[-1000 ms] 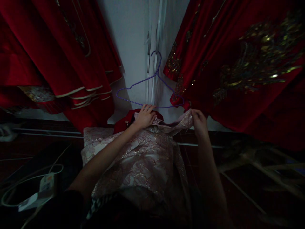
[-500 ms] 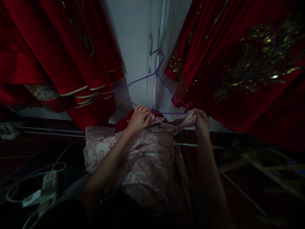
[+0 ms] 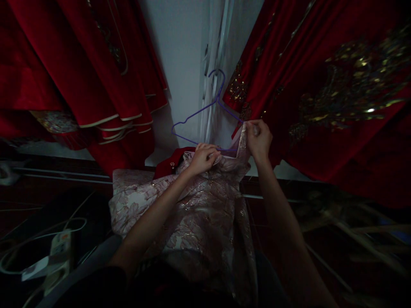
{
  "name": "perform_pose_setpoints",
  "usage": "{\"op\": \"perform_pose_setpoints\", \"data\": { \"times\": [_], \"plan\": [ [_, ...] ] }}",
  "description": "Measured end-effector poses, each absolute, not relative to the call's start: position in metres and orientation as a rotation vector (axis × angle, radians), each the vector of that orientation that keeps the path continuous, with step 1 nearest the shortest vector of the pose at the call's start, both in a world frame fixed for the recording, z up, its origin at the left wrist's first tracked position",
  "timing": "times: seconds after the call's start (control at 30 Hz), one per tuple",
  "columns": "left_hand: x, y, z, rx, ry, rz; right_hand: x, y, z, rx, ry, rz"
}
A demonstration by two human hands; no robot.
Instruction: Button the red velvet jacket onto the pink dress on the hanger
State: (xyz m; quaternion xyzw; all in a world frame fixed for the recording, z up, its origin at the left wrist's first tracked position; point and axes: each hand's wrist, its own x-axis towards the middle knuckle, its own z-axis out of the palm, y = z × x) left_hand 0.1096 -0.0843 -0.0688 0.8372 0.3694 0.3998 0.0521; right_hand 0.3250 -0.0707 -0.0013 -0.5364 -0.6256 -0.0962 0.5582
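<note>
Red robes [image 3: 80,64] hung at upper left and upper right. At centre frame, our pink brocade garment [image 3: 199,214] lay below the purple hanger [image 3: 195,114]. Our left hand [image 3: 204,157] was closed on its collar, and our right hand [image 3: 258,139] pinched its shoulder edge.

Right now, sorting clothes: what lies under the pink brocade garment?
Under the pink brocade garment, a red garment shows by the left hand; anything else beneath is covered.
</note>
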Motion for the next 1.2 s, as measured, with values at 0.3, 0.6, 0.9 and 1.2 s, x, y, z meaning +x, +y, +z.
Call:
{"op": "perform_pose_setpoints", "data": {
  "times": [0.3,0.6,0.9,1.2],
  "plan": [
    [0.093,-0.046,-0.058,2.248,0.958,1.404,0.342,-0.074,0.007,-1.315,-1.528,-0.242],
    [-0.046,0.014,-0.078,1.573,1.674,1.680,0.348,-0.066,0.008,-1.275,-1.516,-0.193],
    [-0.058,0.011,-0.095,1.467,1.497,1.692,0.349,-0.058,0.002,-1.235,-1.519,-0.123],
    [-0.046,0.027,-0.057,1.571,1.263,1.851,0.350,-0.057,0.004,-1.222,-1.532,-0.163]
  ]
}}
